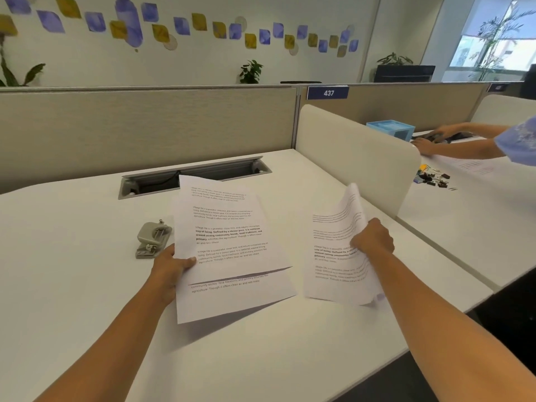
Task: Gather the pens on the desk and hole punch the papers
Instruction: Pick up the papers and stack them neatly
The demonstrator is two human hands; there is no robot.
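While both forearms reach out over the white bench (87,285), the person's left hand (174,264) pinches two printed sheets (226,227) at their left edge, thumb on top and fingers underneath, one sheet slipped nearer the body than the other. The right hand (372,237) grips a fanned sheaf (339,256) of more printed pages at its right side, fingers curled round it and its far end curling upward. Paper like this is light and limp, likely to droop from a one-edge hold and to slide sheet over sheet, so it probably wants squaring into one stack on the bench, then a firm pinch close to the edge that goes into the punch. A grey metal hole punch (152,237) sits on the bench just left of the left fingers. The smooth top looks slippery for loose pages, and no pens can be made out on it. Beyond the fingers lies an open cable tray (197,172) set into the bench, then a beige partition (145,123). Right of the right fingers stands a white rounded divider (353,146); past it, on a neighbouring bench, another person's hands (435,137) work near a blue tray (390,127) and scattered black binder clips (433,178). Blue and yellow wall decals (179,26) and potted plants (251,71) close the room.
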